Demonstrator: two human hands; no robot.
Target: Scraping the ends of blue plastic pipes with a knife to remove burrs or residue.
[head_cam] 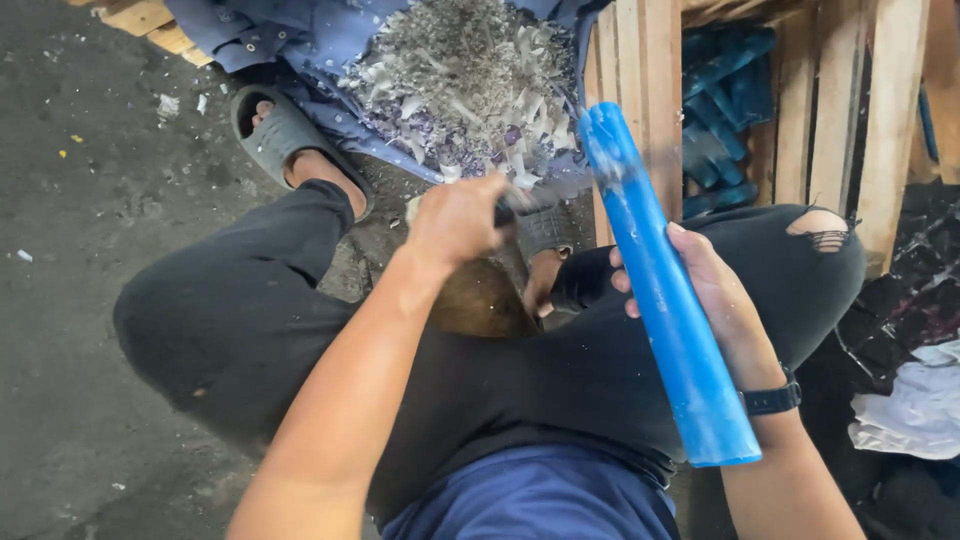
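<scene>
While the right hand (712,290) grips the blue tube (662,290), the left hand (458,218) clenches a blurred tool (525,203), apparently shaving the tube's end above the scraps (465,85).

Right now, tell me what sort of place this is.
Probably a rough workshop or yard: a stained concrete floor, a wooden pallet, and a heap of shavings on a cloth beside it.

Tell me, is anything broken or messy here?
Yes. The black trousers have a ripped hole at the knee, showing skin, and a messy heap of pale shavings lies on a blue cloth beyond the blue tube.
</scene>
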